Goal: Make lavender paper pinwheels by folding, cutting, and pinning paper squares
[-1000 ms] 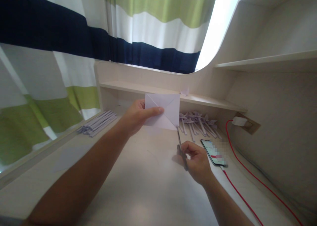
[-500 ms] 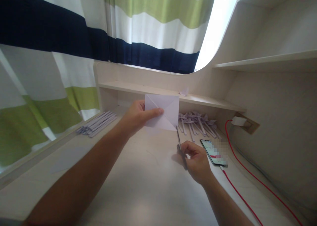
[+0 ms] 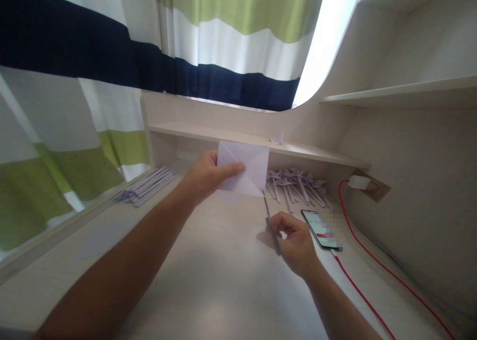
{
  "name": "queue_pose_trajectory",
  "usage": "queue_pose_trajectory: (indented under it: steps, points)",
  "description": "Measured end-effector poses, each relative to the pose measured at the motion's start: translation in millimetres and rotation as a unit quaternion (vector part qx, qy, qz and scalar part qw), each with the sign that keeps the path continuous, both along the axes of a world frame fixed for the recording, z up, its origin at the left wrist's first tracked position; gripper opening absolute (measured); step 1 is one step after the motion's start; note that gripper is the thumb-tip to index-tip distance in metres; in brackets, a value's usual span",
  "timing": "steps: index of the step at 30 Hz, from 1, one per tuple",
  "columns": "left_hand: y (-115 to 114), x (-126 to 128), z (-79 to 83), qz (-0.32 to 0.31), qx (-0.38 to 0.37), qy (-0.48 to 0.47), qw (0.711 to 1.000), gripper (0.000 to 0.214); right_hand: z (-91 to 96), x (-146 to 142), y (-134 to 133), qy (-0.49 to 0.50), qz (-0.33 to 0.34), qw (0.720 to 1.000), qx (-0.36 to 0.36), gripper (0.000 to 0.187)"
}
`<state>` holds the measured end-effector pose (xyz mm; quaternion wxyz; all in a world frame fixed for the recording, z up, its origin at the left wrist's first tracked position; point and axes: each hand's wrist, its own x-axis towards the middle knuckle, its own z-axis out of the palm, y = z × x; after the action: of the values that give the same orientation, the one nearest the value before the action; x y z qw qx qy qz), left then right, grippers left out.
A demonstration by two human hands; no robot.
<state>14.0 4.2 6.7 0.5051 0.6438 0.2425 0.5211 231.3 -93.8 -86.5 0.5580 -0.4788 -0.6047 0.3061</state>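
Between the thumb and fingers of my left hand (image 3: 208, 177) is a square sheet of white paper (image 3: 251, 163), held up above the desk. Two diagonal creases cross on its face. My right hand (image 3: 295, 240) is closed around a pair of scissors (image 3: 273, 233), pointed upward and to the left. The scissor blades meet the paper's lower right corner, along the diagonal crease. How far the blades reach into the paper is hard to make out.
Rolled paper sticks (image 3: 147, 185) lie at the left. Several paper pinwheels on sticks (image 3: 298, 181) are heaped at the back right. Nearby is a phone (image 3: 321, 230) with a red cable (image 3: 363, 297). A folded paper piece (image 3: 277, 138) rests on the low shelf (image 3: 223, 135).
The paper's lower right corner and the scissor tips have shifted slightly left. Both hands keep their grips, almost in the same place.
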Motion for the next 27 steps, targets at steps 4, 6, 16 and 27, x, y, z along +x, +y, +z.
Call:
queue_pose_trajectory:
  steps: [4, 6, 16, 27]
  points:
    - [1.6, -0.2, -1.7, -0.003, 0.004, 0.001, 1.0, 0.032, -0.3, 0.8, -0.1, -0.006, 0.0, 1.0, -0.001, 0.035]
    - [2.5, -0.2, -2.8, -0.004, 0.01, -0.002, 1.0, 0.032, -0.8, 1.2, -0.2, -0.01, -0.001, 1.0, -0.001, 0.035]
    - [2.8, -0.7, -2.0, 0.004, 0.01, 0.002, 1.0, 0.038, -3.3, 2.7, 0.7, -0.02, -0.004, 1.0, -0.003, 0.036]
    - [1.9, -0.1, -2.3, 0.003, 0.004, -0.006, 1.0, 0.033, -2.3, 1.1, 0.6, -0.006, -0.004, 1.0, -0.001, 0.036]
